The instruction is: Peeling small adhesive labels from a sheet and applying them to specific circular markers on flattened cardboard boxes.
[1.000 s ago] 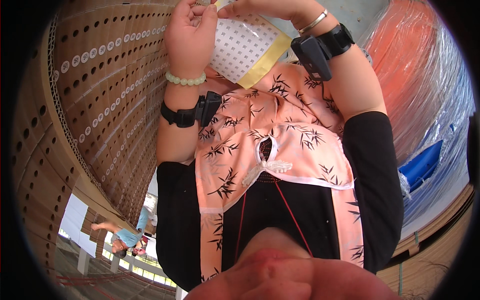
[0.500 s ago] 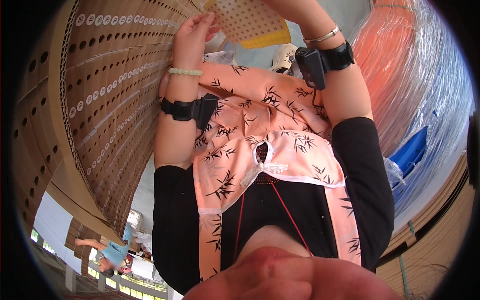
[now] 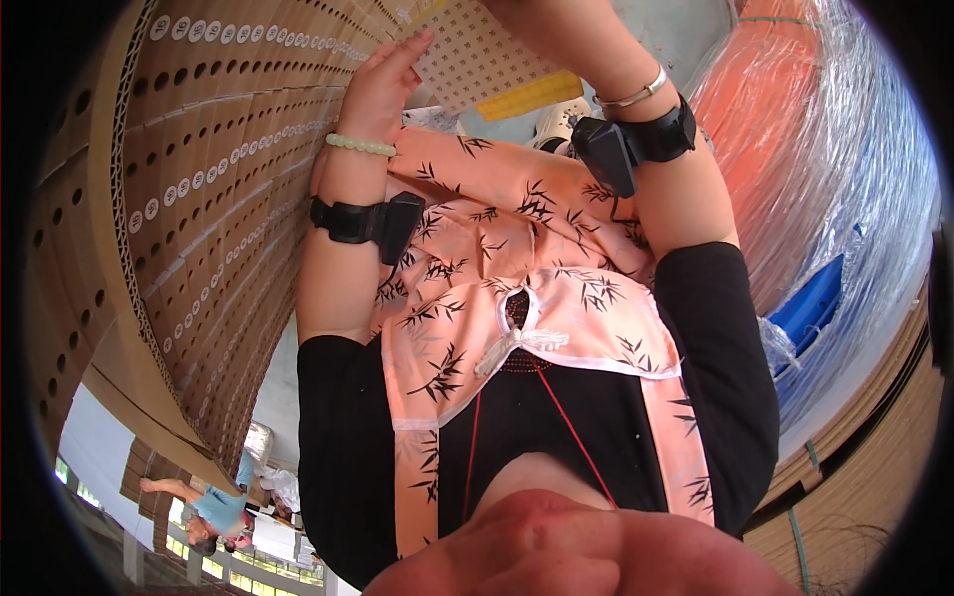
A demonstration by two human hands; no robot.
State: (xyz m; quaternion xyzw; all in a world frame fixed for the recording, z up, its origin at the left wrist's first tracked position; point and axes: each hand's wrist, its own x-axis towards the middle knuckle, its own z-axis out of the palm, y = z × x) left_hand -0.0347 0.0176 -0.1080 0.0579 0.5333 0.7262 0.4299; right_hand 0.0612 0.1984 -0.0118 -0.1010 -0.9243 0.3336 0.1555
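My left hand [image 3: 381, 87] is raised beside the brown cardboard [image 3: 238, 129] on the left, palm partly turned inward. Its fingers stretch toward the upper edge, slightly apart, and nothing shows in them. Rows of dark round holes and round white labels run along the cardboard. Right of that hand is a pale sheet [image 3: 477, 60] with rows of small round marks and a yellow edge strip [image 3: 530, 96]. Across the sheet's upper right reaches my right hand [image 3: 542, 25]; the top of the picture cuts off its fingers, so its grip is hidden.
Clear plastic wrap [image 3: 845, 149] covers orange and blue items on the right. Stacked flat cardboard [image 3: 865, 477] lies at lower right. A light shoe [image 3: 558, 121] shows beyond the patterned apron [image 3: 537, 199]. Another person [image 3: 214, 512] is far off at lower left.
My left hand has shifted slightly left and down, its fingertips spreading from a near pinch. My right hand has moved a little left and down over the sheet, covering more of it.
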